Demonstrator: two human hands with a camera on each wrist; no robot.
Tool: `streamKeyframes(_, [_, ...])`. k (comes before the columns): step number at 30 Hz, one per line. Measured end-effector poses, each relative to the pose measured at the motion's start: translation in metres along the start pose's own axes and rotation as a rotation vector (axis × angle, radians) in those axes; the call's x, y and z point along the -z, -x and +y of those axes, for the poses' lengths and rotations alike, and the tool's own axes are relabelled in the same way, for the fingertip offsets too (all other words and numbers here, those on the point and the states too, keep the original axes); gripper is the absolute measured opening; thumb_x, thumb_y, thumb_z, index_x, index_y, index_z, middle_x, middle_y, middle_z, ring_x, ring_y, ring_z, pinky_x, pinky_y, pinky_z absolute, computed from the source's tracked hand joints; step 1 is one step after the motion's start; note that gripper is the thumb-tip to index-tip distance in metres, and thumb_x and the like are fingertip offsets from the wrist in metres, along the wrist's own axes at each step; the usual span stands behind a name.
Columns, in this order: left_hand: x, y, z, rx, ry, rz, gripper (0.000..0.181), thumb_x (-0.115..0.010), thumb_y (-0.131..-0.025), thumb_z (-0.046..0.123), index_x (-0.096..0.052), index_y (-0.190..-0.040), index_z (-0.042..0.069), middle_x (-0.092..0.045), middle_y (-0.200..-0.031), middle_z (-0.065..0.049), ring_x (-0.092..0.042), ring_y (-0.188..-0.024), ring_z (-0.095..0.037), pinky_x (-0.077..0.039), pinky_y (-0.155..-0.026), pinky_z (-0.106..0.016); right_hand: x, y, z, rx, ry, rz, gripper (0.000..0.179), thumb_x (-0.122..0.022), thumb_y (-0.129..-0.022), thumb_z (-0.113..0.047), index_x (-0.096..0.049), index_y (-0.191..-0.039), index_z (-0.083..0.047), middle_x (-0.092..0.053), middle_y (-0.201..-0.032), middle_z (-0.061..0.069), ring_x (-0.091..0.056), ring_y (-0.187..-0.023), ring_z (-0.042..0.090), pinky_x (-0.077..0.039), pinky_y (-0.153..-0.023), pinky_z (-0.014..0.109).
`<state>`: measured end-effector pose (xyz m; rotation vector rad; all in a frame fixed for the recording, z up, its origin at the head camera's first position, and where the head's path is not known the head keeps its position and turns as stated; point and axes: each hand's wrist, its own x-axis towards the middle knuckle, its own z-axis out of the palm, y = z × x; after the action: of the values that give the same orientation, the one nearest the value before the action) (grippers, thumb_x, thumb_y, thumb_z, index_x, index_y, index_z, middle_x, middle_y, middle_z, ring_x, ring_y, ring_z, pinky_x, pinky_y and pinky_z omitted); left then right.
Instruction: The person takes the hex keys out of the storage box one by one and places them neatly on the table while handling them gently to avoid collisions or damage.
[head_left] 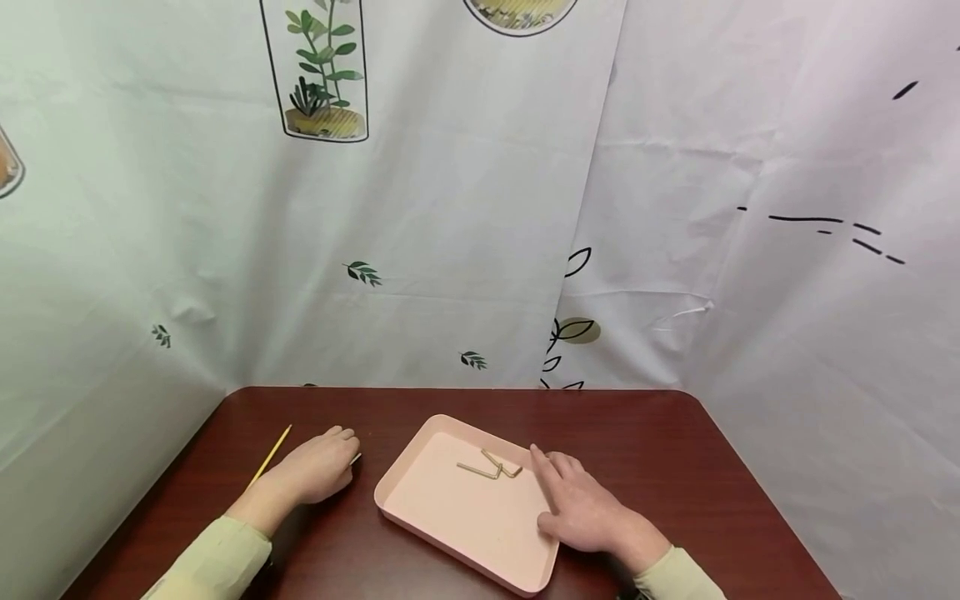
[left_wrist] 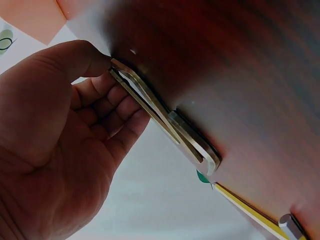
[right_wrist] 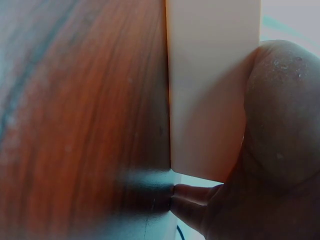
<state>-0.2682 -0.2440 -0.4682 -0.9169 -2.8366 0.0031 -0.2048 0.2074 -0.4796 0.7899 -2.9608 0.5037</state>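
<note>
Brass-coloured hex keys (left_wrist: 145,95) lie on the table under my left hand (head_left: 318,467), bent ends showing in the left wrist view. Its thumb and fingertips pinch the near end of one; in the head view only a short bit of metal shows beside the fingertips. More hex keys (head_left: 480,472) lie crossed at the far right inside a shallow pink tray (head_left: 420,492). My right hand (head_left: 588,508) rests on the tray's right side. Its index finger stretches along the far right corner, with the thumb on the rim; other fingertips reach the table.
A thin yellow stick (head_left: 270,457) lies on the dark red-brown table (head_left: 637,433), left of my left hand. In the left wrist view a small grey hexagonal end (left_wrist: 289,222) sits by it. White printed sheets (head_left: 465,208) hang behind and beside the table.
</note>
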Motion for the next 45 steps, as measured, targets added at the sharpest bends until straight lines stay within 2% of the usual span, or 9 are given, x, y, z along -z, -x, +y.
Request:
streamKeyframes(11, [0.007, 0.002, 0.003, 0.02, 0.032, -0.027, 0.011, -0.073, -0.098, 0.003, -0.066, -0.092, 0.01, -0.059, -0.092, -0.003, -0.06, -0.091, -0.029, -0.057, -0.084, -0.049, -0.001, 0.0, 0.0, 0.0, -0.001, -0.001, 0.099, -0.072, -0.082, -0.023, -0.034, -0.17, 0.004, -0.053, -0.149, 0.02, -0.052, -0.139, 0.04, -0.05, -0.111, 0.058])
streamKeyframes(20, [0.006, 0.004, 0.001, 0.031, 0.06, -0.036, 0.016, -0.071, -0.102, 0.004, -0.066, -0.091, 0.014, -0.056, -0.091, 0.0, -0.059, -0.091, -0.028, -0.056, -0.082, -0.049, 0.0, 0.0, -0.001, 0.003, -0.003, -0.004, 0.099, -0.071, -0.082, -0.023, -0.034, -0.17, 0.004, -0.053, -0.15, 0.021, -0.052, -0.14, 0.041, -0.049, -0.112, 0.058])
streamKeyframes(45, [0.009, 0.011, 0.002, -0.003, 0.058, 0.001, 0.025, -0.077, -0.099, 0.004, -0.063, -0.084, 0.019, -0.048, -0.086, 0.005, -0.053, -0.084, -0.021, -0.052, -0.076, -0.044, 0.001, 0.001, -0.002, 0.002, -0.007, 0.003, 0.099, -0.072, -0.083, -0.022, -0.034, -0.17, 0.004, -0.053, -0.15, 0.021, -0.051, -0.141, 0.041, -0.049, -0.113, 0.058])
